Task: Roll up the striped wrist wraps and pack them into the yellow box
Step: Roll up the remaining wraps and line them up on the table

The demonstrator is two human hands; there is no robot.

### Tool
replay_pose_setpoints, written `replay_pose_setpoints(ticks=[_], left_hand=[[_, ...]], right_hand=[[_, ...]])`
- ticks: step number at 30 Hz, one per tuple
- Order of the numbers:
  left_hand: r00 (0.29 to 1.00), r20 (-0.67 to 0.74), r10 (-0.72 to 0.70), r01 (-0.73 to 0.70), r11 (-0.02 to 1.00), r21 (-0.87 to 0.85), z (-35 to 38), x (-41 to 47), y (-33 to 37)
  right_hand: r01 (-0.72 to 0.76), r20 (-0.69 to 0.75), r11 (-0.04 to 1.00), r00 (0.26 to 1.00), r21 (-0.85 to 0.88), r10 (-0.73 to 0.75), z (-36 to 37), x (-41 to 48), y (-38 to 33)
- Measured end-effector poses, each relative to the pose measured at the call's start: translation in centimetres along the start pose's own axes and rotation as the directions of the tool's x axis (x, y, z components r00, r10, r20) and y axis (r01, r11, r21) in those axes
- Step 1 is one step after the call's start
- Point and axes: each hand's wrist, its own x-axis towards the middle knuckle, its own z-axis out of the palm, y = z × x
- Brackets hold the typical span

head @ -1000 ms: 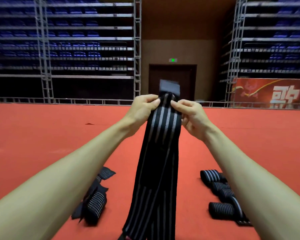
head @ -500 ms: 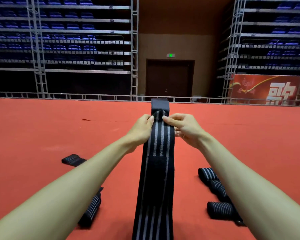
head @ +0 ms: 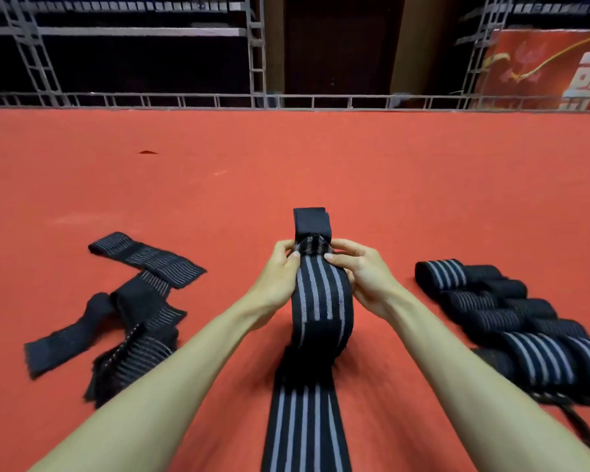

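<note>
The striped wrist wrap (head: 321,294) arches up between my hands, a stretchy ribbed black band with four grey lengthwise stripes. Its plain black end (head: 312,223) is folded over at the top, and its tail trails along the red carpeted floor (head: 321,165) toward me. My left hand (head: 276,281) and right hand (head: 365,277) each pinch its edges just under that fold. Loose wraps (head: 143,301) lie crumpled on my left, and rolled wraps (head: 491,311) sit packed together on my right. A red banner (head: 552,66) far off carries large white characters, cut off and probably unreadable.
</note>
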Motion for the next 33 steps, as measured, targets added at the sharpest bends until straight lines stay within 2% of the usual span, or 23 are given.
replay_pose_setpoints(ticks=[10,15,19,21,25,29,33], left_hand=[[0.997,-0.078,0.014,-0.013,1.000,0.016,0.1,2.7,-10.7],[0.993,-0.117,0.029,-0.033,0.999,-0.031,-0.7,2.8,-12.1],[0.996,-0.075,0.055,-0.057,0.998,-0.031,-0.6,2.9,-11.8],[0.997,-0.055,0.046,-0.050,0.995,-0.081,-0.5,2.8,-11.6],[0.999,0.036,0.003,0.008,0.954,-0.300,-0.3,2.8,-11.3],[0.999,0.043,0.006,0.004,0.976,-0.220,-0.5,2.6,-11.6],[1.000,0.025,0.002,0.003,0.978,-0.211,-0.8,2.8,-11.9]], right_hand=[[-0.034,-0.215,0.999,0.976,0.041,0.041,-0.6,2.6,10.5],[0.029,-0.165,1.000,0.986,-0.004,-0.029,-0.9,3.2,11.4],[0.074,-0.176,0.997,0.982,0.004,-0.073,-0.8,3.2,11.5],[0.102,-0.196,0.994,0.975,-0.030,-0.106,-0.9,3.2,11.7],[0.160,-0.206,0.972,0.959,-0.173,-0.195,-1.0,3.3,11.8],[0.182,-0.157,0.979,0.968,-0.092,-0.195,-1.0,3.4,11.9],[0.205,-0.140,0.979,0.969,-0.019,-0.205,-1.1,3.4,12.1]])
